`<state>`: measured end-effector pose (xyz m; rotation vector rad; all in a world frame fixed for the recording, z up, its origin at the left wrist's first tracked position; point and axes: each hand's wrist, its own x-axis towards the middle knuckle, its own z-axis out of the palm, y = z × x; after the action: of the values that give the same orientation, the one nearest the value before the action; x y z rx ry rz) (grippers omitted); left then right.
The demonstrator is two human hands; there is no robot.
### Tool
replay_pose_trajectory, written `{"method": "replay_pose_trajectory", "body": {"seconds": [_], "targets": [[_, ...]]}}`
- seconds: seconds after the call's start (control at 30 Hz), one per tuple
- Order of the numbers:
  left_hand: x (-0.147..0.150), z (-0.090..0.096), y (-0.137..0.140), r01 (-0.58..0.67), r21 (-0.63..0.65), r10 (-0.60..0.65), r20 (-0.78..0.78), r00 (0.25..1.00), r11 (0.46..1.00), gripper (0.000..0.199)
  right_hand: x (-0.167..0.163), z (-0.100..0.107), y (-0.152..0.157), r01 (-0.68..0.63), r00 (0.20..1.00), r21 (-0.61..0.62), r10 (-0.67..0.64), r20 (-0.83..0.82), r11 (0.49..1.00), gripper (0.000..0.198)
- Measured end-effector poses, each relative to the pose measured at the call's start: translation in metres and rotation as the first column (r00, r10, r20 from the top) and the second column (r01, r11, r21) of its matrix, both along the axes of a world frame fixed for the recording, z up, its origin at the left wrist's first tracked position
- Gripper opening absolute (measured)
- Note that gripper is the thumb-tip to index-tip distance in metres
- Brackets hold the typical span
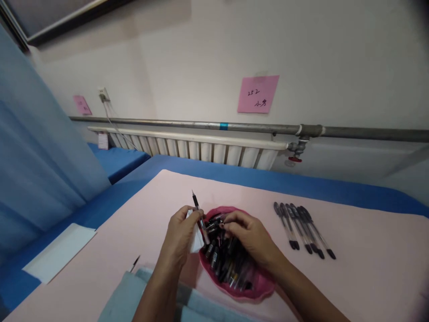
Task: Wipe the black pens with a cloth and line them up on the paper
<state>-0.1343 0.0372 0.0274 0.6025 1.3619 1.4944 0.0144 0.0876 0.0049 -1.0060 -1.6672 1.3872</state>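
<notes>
My left hand [176,232] is closed round an uncapped pen [195,200], its tip pointing up and away. A piece of white paper or tissue [197,240] shows under the same hand. Over the pink basket [231,296], my right hand [251,237] has thumb and fingers pinched together; what is between them is too small to make out. Dark pen caps and pen parts [217,259] fill the basket. To the right, several capped pens [303,228] lie side by side on the pink cloth [368,250].
A folded light-blue cloth [124,295] lies at the front edge, with a thin pen or refill [134,263] beside it. White paper [60,250] rests at the left. Behind the blue-covered table [208,167] stand a radiator [201,150] and a pipe [167,123]; a blue curtain [43,156] hangs left.
</notes>
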Motion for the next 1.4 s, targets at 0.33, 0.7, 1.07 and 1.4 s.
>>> {"method": "replay_pose_trajectory", "body": {"seconds": [0.33,0.7,1.07,1.4], "targets": [[0.013,0.002,-0.009,0.359,-0.034,-0.354,0.107,0.929,0.933,0.017,0.018,0.013,0.009,-0.143,0.843,-0.462,-0.137,-0.521,0.875,0.018],[0.015,-0.002,-0.014,0.5,0.021,-0.492,-0.148,0.858,0.866,0.01,0.024,0.01,0.018,-0.076,0.813,-0.419,-0.187,-0.552,0.905,0.017],[0.013,-0.007,-0.012,0.45,0.005,-0.442,-0.179,0.879,0.893,0.01,0.025,0.012,0.016,-0.089,0.848,-0.367,-0.123,-0.516,0.926,0.009],[0.014,-0.008,-0.01,0.472,-0.011,-0.466,-0.193,0.864,0.881,0.013,0.025,0.011,0.015,-0.065,0.894,-0.306,-0.08,-0.44,0.95,0.01]]}}
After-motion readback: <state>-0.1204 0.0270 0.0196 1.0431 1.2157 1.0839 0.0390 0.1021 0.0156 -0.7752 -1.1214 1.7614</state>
